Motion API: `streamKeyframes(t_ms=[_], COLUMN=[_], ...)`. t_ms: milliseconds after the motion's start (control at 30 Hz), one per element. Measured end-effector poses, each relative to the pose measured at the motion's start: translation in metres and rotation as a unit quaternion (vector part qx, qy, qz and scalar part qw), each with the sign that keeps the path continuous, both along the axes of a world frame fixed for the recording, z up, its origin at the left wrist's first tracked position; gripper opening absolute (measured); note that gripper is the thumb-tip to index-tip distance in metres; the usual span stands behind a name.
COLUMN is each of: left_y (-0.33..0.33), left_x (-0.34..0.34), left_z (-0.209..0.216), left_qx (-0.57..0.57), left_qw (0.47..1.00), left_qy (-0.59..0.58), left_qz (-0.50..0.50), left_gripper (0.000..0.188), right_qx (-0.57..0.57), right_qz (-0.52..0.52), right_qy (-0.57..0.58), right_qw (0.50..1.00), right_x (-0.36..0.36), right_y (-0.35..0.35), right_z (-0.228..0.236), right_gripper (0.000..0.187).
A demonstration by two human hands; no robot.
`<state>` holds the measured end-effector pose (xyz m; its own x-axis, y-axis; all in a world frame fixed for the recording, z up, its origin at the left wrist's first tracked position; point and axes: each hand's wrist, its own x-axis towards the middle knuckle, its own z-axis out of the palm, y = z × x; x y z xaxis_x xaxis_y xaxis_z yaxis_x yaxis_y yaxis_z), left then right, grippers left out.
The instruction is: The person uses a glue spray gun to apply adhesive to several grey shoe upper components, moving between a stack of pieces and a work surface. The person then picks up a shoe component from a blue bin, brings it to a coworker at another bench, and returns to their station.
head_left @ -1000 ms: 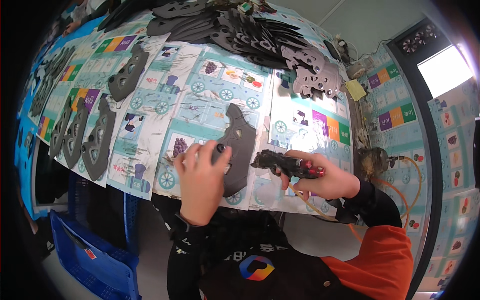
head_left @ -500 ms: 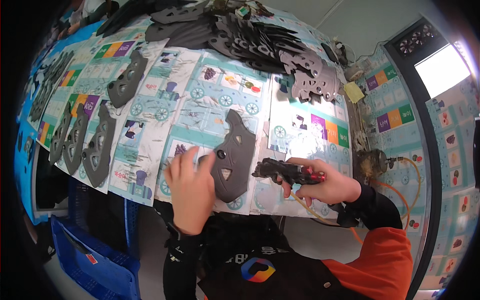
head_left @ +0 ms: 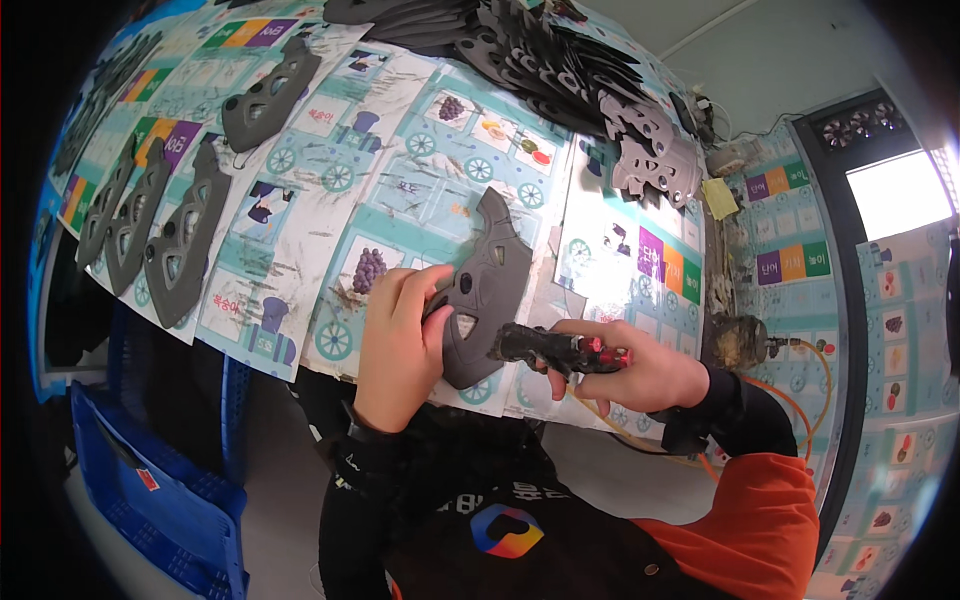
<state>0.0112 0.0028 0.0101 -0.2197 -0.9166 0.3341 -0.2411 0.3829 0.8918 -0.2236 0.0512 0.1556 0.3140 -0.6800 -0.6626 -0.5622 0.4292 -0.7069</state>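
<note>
Matte dark-grey panel (head_left: 487,300), crescent-shaped, smooth, probably moulded; lies on the table near its front edge, between the two hands. Narrow, blunt horn at the far end, broad rounded foot at the near end, right edge bowed outward. Two roughly triangular openings with softened corners, the pale sheet showing through; shallow grooves curve around them. A glossy black disc (head_left: 466,282) sits between the openings. Left hand (head_left: 400,345) at the panel's left edge: fingers bent, thumb apart from them, thumb tip and forefinger tip at the edge; whether they pinch it, cannot tell. Right hand (head_left: 640,368) wrapped around a hand tool (head_left: 545,348), fingers closed on it; body black and rough-looking, scuffed, red parts toward the palm. Tool's nose points left, at the panel's lower right edge; contact cannot be made out. Table covering: printed sheets (head_left: 310,215), shiny, overlapping, streaked with dark scuffs. To the left, three more panels of similar shape (head_left: 190,240) side by side, another (head_left: 275,100) farther back. Far side: a heap of dark pieces (head_left: 545,65), thin and overlapping like scales, with paler grey ones (head_left: 655,165) at its right end. Below left, a blue plastic crate (head_left: 160,500), slotted walls.
</note>
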Motion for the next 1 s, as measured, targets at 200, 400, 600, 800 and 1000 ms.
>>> streamKeyframes(t_ms=[200,400,600,800,1000], left_y=[-0.001,0.001,0.001,-0.004,0.002], left_x=[0.003,0.007,0.015,0.005,-0.007], left_z=[-0.001,-0.008,-0.010,0.000,-0.014], left_qx=[-0.011,-0.074,-0.067,0.083,0.003], left_qw=[1.000,0.995,0.982,0.989,0.998], left_qy=[0.023,0.062,0.167,0.104,-0.024], left_qz=[0.009,-0.001,0.054,0.059,0.056], left_gripper=[0.028,0.025,0.019,0.012,0.025], right_qx=[0.009,0.009,-0.027,-0.028,-0.013], right_qz=[-0.004,-0.006,-0.016,0.000,-0.015], right_qy=[-0.006,-0.010,-0.038,-0.024,-0.026], right_qw=[1.000,1.000,0.999,0.999,0.999], right_x=[0.002,0.002,-0.003,-0.004,-0.007], right_y=[-0.006,-0.007,0.002,0.001,0.002], right_z=[0.002,0.009,0.023,0.022,0.010], right_gripper=[0.039,0.041,0.043,0.042,0.043])
